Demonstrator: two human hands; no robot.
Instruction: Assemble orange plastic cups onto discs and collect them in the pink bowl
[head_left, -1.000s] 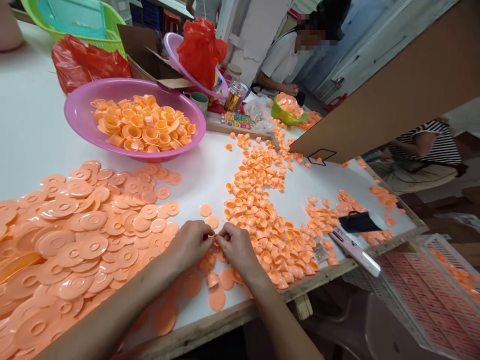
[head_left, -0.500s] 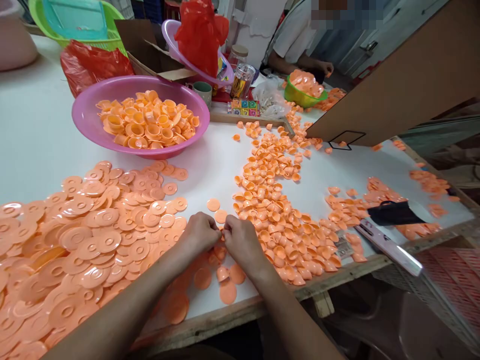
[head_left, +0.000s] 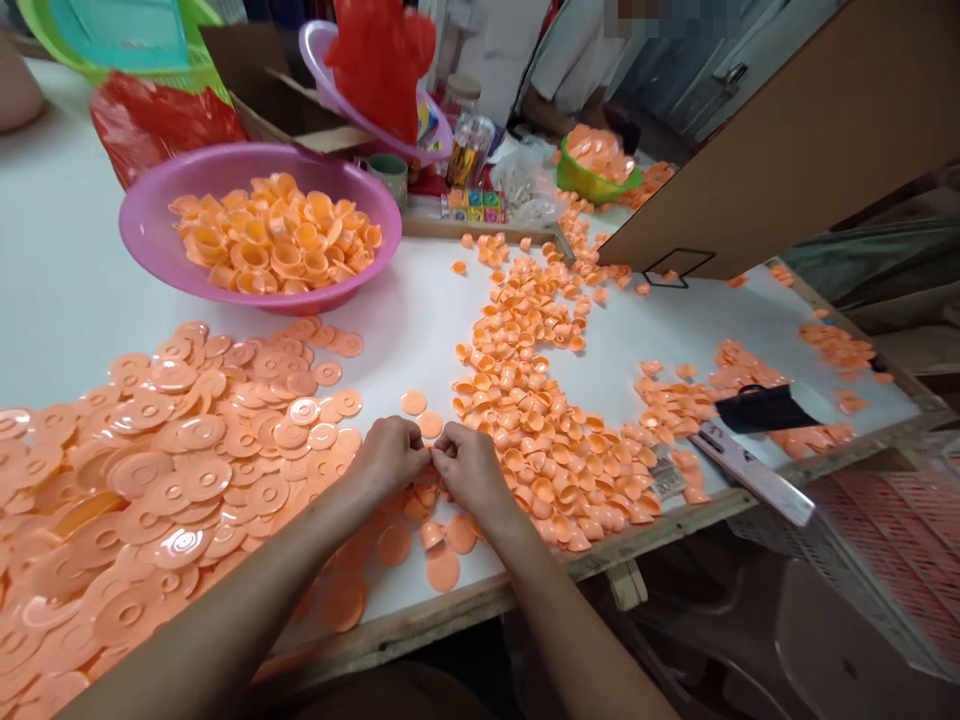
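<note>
My left hand (head_left: pixel 390 455) and my right hand (head_left: pixel 469 470) meet fingertip to fingertip above the white table. Both are closed in a pinch, and whatever lies between the fingers is hidden. To their left spreads a heap of flat orange plastic saucers (head_left: pixel 202 435). A pile of small orange plastic cups (head_left: pixel 555 450) lies close on the right. Two orange discs (head_left: pixel 429 424) rest just beyond my fingertips. Below the hands are more discs (head_left: pixel 443 570) and a single cup (head_left: pixel 433 535).
A pink basin (head_left: pixel 142 230) at the back holds joined orange cups. A cardboard sheet (head_left: pixel 780 150) stands at the right. A phone (head_left: pixel 757 475) and a black cloth item (head_left: pixel 765 408) lie by the wooden table edge (head_left: pixel 420 635). Across the table is another person (head_left: pixel 577 60).
The whole view has shifted slightly, so things appear a little further left and up. My hands stay pinched together over the same spot.
</note>
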